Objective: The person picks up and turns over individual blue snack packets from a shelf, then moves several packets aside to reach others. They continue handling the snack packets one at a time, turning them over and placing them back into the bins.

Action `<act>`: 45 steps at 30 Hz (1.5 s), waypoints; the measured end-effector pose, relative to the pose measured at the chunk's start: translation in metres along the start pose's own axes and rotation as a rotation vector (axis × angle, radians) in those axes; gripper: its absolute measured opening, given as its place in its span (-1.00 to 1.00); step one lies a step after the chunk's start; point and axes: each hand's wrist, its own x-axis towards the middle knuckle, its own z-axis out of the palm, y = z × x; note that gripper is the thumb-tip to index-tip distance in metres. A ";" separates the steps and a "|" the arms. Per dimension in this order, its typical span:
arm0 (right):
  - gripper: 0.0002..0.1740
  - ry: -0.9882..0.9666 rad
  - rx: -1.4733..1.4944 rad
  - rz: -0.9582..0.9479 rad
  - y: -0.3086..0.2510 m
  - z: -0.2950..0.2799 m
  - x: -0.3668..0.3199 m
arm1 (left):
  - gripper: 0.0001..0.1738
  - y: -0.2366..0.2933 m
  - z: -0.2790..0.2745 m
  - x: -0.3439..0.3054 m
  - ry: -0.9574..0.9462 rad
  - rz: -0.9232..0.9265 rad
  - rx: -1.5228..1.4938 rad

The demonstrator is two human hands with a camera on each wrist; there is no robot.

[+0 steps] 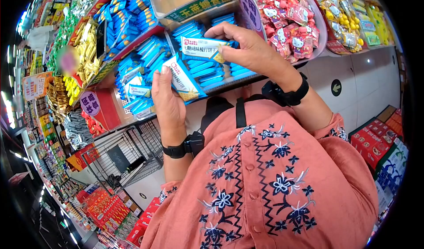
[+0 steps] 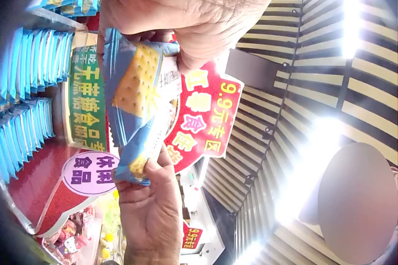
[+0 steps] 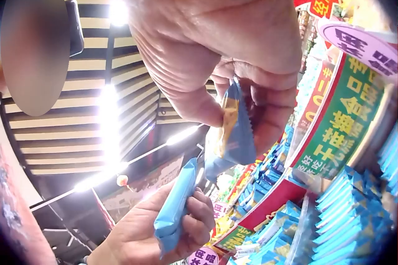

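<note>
My left hand (image 1: pixel 170 103) pinches a blue-and-white biscuit packet (image 1: pixel 182 82) with its thumb on the printed front. A similar packet (image 1: pixel 198 49) is gripped at its right end by my right hand (image 1: pixel 254 50), just above and right of the first. Both printed faces are turned toward the head camera. In the left wrist view a cracker picture shows on the near packet (image 2: pixel 142 82). From the right wrist, the right hand's packet (image 3: pixel 231 137) hangs between thumb and fingers, with the left hand's packet (image 3: pixel 177 201) below it. Beneath both hands lie rows of blue packets (image 1: pixel 205 74) in a bin.
A clear divider with a green sign (image 1: pixel 203 11) stands behind the bin. Pink cat-face packs (image 1: pixel 289 28) fill a tub to the right, with yellow packs (image 1: pixel 338 15) beyond. Gold-wrapped sweets (image 1: pixel 86 50) lie left. A wire shopping cart (image 1: pixel 128 154) stands at lower left.
</note>
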 end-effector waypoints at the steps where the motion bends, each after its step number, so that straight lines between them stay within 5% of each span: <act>1: -0.56 0.002 -0.018 0.002 -0.001 0.000 0.000 | -0.75 0.001 0.001 0.000 0.006 0.003 0.001; 23: -0.60 0.060 -0.204 -0.033 0.005 -0.005 0.005 | -0.71 -0.001 0.007 0.006 0.034 -0.013 0.039; 29: -0.57 0.066 0.016 0.188 0.047 -0.017 0.010 | -0.74 -0.018 -0.010 0.022 0.023 -0.038 0.160; 33: -0.47 0.055 0.243 0.358 0.071 -0.023 0.008 | -0.72 -0.030 -0.018 0.037 0.012 -0.135 -0.034; 45: -0.46 0.026 0.329 0.327 0.072 0.001 0.017 | -0.65 -0.072 -0.011 0.068 -0.030 -0.185 -0.312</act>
